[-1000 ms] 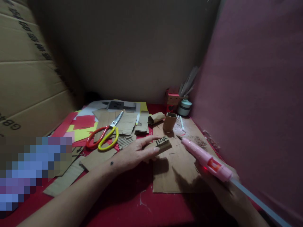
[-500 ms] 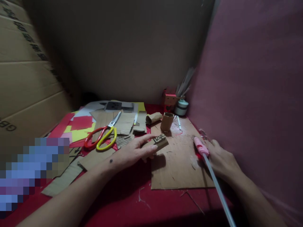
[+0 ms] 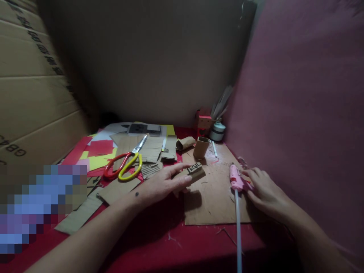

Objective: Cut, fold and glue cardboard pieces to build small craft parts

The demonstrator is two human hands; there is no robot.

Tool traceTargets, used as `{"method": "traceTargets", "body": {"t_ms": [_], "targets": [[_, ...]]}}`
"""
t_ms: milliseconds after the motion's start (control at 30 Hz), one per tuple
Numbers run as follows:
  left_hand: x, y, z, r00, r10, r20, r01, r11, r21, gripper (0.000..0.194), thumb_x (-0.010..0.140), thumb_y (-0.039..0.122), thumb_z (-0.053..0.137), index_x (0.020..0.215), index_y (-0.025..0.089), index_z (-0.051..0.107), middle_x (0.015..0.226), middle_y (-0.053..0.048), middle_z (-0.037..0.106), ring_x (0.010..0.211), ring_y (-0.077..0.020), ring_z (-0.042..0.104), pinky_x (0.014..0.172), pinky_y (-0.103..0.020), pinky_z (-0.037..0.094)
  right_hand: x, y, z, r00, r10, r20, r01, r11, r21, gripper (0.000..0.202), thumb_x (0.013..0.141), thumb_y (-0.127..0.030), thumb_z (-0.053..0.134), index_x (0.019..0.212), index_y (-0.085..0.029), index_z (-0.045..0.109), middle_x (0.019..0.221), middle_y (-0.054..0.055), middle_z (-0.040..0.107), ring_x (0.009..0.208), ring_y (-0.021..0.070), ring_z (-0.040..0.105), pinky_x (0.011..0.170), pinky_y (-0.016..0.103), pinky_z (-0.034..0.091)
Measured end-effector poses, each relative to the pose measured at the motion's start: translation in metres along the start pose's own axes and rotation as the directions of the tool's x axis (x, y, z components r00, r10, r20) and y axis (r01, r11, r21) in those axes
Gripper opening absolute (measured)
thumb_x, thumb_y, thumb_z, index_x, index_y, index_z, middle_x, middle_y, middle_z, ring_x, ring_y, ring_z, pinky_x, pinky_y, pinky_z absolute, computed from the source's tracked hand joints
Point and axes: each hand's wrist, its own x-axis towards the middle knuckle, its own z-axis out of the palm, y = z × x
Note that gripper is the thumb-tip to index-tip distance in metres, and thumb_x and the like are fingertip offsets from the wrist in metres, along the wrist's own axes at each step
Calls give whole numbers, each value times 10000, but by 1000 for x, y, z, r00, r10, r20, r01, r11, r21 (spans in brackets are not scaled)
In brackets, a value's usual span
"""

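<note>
My left hand [image 3: 167,182] is closed round a small folded cardboard piece [image 3: 196,173] with black print, held above the left edge of a flat cardboard sheet [image 3: 212,208]. At the sheet's right side, my right hand [image 3: 263,189] has its fingers at the handle of a pink glue gun [image 3: 236,178]. A long clear glue stick [image 3: 238,227] runs from the gun's back end toward the bottom of the view. Behind the held piece, a short cardboard tube [image 3: 201,148] stands upright, beside a rolled cardboard piece [image 3: 185,143] lying down.
Scissors [image 3: 130,161] with red and yellow handles lie on cardboard scraps at the left. Coloured paper [image 3: 99,148] is behind them. A small cardboard figure [image 3: 204,121] and a pale green jar [image 3: 217,131] stand at the back. A pink wall [image 3: 298,94] rises on the right.
The glue gun has turned more upright, and its glue stick has swung left. More of my right hand's fingers show beside the handle. The view has shifted slightly.
</note>
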Motion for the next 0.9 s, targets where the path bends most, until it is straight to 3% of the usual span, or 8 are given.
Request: {"method": "traceTargets", "body": {"t_ms": [67,133,233,333,433,567,733,900], "targets": [[-1,0,2,1000,11,1,-11,1000,3,535,806,443,535,1293,247,439,899,-62,650,812,-199,609,640,-289,453,4,-21,-11,995,55,-80,-49,996,78,230,768,-216,464,961,-159,575,925,121,561,879,265,508,741,403,419],[-1,1,3,1000,22,7,-22,999,34,515,808,442,535,1279,253,452,897,-53,650,797,-193,607,646,-290,449,11,-48,-22,986,119,-113,-80,950,301,176,825,-259,451,913,-181,581,907,98,573,844,230,522,719,364,421],[-2,3,3,998,60,25,-63,991,116,468,814,430,535,1253,276,478,937,-30,650,804,-179,601,702,-298,441,27,-87,-31,998,55,31,-62,768,638,204,852,-338,470,841,-195,615,830,54,581,764,176,528,676,305,415],[-3,6,2,993,106,52,-114,972,206,434,826,407,528,1244,296,490,1009,-10,646,873,-179,588,788,-302,421,44,-108,-32,977,63,203,-201,587,784,243,844,-348,479,800,-186,655,621,0,519,579,123,460,554,257,367],[-5,10,3,987,149,62,-160,952,260,420,832,370,525,1246,305,493,1136,8,613,1008,-194,551,867,-298,394,54,-112,-26,936,126,329,-351,428,833,251,781,-360,553,664,-160,651,535,-25,449,479,86,354,453,234,266],[-5,10,4,984,166,63,-177,939,294,430,831,350,524,1255,290,488,1221,0,576,1088,-209,514,917,-318,371,55,-106,-14,907,145,396,-421,263,868,165,682,-296,637,610,-148,650,516,-31,445,454,71,321,425,234,209],[-4,8,1,983,166,72,-180,937,299,434,817,352,544,1245,300,491,1163,-3,605,1018,-199,545,880,-320,394,54,-103,-6,904,92,417,-426,125,896,87,626,-188,631,547,-151,628,519,-25,480,447,68,357,419,230,237],[-1,7,1,990,136,32,-139,938,318,437,818,458,512,1209,265,525,1116,-27,619,988,-214,558,844,-334,418,53,-109,-1,894,73,442,-445,35,895,89,603,-161,610,514,-151,616,502,-25,476,454,78,407,437,227,339]]}}
